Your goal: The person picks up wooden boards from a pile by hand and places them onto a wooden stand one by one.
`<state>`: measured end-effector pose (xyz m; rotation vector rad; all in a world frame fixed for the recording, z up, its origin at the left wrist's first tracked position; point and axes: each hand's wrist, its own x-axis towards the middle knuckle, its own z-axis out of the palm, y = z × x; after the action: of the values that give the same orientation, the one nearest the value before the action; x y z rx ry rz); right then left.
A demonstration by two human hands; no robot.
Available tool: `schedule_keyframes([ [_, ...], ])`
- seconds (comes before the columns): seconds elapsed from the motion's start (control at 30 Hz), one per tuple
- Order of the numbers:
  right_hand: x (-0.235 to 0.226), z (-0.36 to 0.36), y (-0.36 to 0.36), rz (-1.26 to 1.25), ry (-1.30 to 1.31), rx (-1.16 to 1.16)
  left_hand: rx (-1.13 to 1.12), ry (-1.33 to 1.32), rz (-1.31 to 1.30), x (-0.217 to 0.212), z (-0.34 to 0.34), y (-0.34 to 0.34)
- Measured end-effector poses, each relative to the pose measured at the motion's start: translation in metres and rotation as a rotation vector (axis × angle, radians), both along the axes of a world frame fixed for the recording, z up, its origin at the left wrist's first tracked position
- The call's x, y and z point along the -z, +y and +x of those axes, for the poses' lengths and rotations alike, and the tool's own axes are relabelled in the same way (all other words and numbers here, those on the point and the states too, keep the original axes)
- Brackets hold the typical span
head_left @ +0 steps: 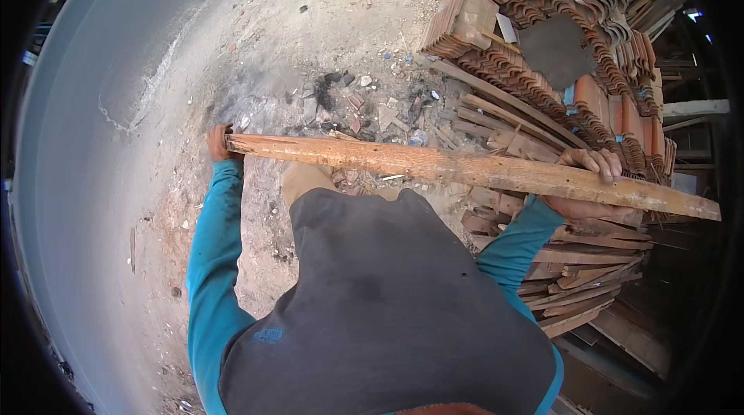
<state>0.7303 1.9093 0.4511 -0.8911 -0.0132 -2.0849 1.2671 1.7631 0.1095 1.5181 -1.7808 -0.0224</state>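
A long, weathered wooden beam (403,161) stretches across in front of my body, held up off the ground and sloping slightly down toward the right of the picture. My left hand (222,144) is closed on its left end, which looks dark and splintered. Toward the other end, my right hand (593,182) wraps around the beam, fingers over the far edge and the rest of the hand below the near edge. The beam's right tip sticks out past that hand.
Stacked clay roof tiles (535,51) rise at the far right, with a dark flat sheet (556,51) among them. Loose planks (581,283) are piled at my right side. Rubble and charred bits (364,101) litter the dirt ground ahead. A smooth grey paved strip (85,182) curves along the left.
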Motion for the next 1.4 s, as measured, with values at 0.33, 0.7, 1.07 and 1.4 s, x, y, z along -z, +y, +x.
schedule_keyframes([
  [0.33, 0.035, 0.056, -0.241, 0.147, -0.064, 0.122, 0.003, -0.009, 0.048, 0.038, 0.063, -0.233],
  [0.7, 0.025, 0.098, -0.472, 0.489, -0.160, 0.449, 0.066, -0.114, 0.212, 0.032, 0.099, -0.446],
  [1.07, 0.080, -0.015, -0.719, 0.602, -0.334, 0.411, 0.031, -0.235, 0.166, 0.023, 0.014, -0.685],
  [1.4, 0.095, -0.120, -0.928, 0.729, -0.380, 0.373, 0.122, -0.383, 0.340, 0.027, -0.074, -0.893],
])
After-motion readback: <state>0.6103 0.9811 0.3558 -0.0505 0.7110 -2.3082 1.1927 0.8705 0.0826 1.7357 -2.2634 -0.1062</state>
